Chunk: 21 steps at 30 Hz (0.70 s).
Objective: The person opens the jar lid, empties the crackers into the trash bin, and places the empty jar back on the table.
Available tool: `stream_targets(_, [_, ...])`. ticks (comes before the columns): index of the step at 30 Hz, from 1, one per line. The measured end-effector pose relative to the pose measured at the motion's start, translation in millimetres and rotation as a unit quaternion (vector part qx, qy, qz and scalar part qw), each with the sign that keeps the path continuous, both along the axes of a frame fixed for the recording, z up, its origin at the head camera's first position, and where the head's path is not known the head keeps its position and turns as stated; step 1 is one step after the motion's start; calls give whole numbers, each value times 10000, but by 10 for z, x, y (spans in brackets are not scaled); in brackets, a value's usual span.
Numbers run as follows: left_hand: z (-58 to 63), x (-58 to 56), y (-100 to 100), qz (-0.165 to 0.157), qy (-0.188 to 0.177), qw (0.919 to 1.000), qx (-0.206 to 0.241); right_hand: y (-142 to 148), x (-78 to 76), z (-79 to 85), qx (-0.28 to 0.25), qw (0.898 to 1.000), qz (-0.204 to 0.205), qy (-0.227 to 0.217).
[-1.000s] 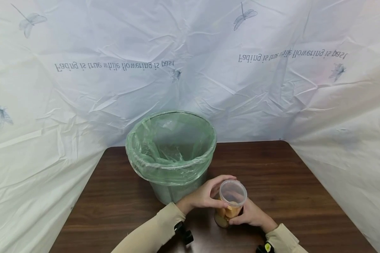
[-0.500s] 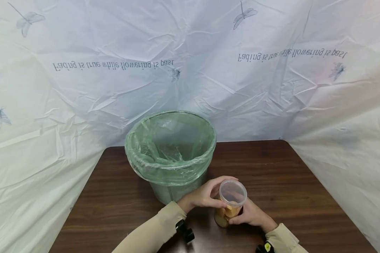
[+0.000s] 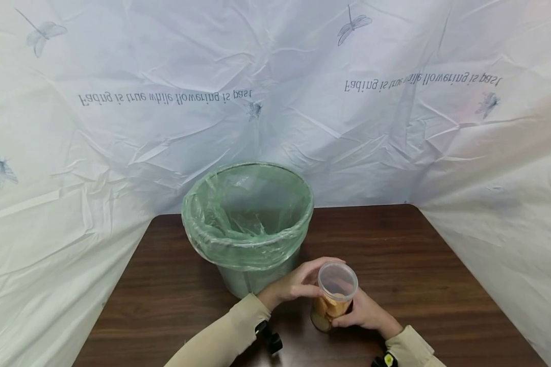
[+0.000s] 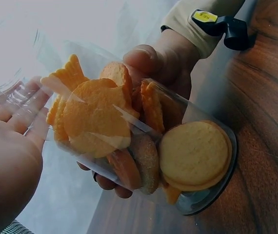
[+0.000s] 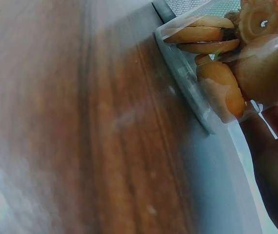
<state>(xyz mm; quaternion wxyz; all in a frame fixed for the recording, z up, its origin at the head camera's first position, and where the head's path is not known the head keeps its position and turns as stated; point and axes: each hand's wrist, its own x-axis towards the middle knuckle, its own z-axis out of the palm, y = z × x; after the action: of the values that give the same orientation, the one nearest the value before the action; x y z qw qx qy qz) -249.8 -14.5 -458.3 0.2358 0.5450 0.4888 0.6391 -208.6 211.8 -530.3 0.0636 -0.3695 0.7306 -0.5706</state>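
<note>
A clear plastic jar (image 3: 334,300) of biscuits stands near the front of the table, a round translucent lid (image 3: 337,279) on top. My left hand (image 3: 298,284) reaches around the lid from the left, thumb at the near side and fingers at the far side. Lower down, my right hand (image 3: 365,311) grips the jar's body from the right, its thumb in front. Golden biscuits (image 4: 97,114) and a round sandwich biscuit (image 4: 195,155) show through the wall in the left wrist view. Several biscuits (image 5: 266,68) also appear in the right wrist view, above part of the right hand (image 5: 275,161).
A mesh bin (image 3: 243,280) with a green plastic liner (image 3: 252,255) stands behind and left of the jar, close to my left forearm. Below is a dark wooden table (image 3: 431,285). White printed sheeting (image 3: 275,102) hangs around the back and sides.
My left thumb has slid slightly left and up along the lid's near side. The right hand and the jar stay almost where they were.
</note>
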Motion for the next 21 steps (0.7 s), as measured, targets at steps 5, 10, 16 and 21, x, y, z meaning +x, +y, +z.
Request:
stream_targets(5, [-8,-10,6,63,23,10000,-29,-2,6,8,15,9999,-41,-139])
stream_targets(10, [-9,-4,6,22,43,10000,15,0,6,3,-28,9999,49,-160])
stream_targets(16, [9,1,5,10,116,9999,106,1,0,1,-41,9999,72,-107])
stream_targets(21, [10,10,2,165,260,9994,134,-2,3,-4,-62,9998,95,-135])
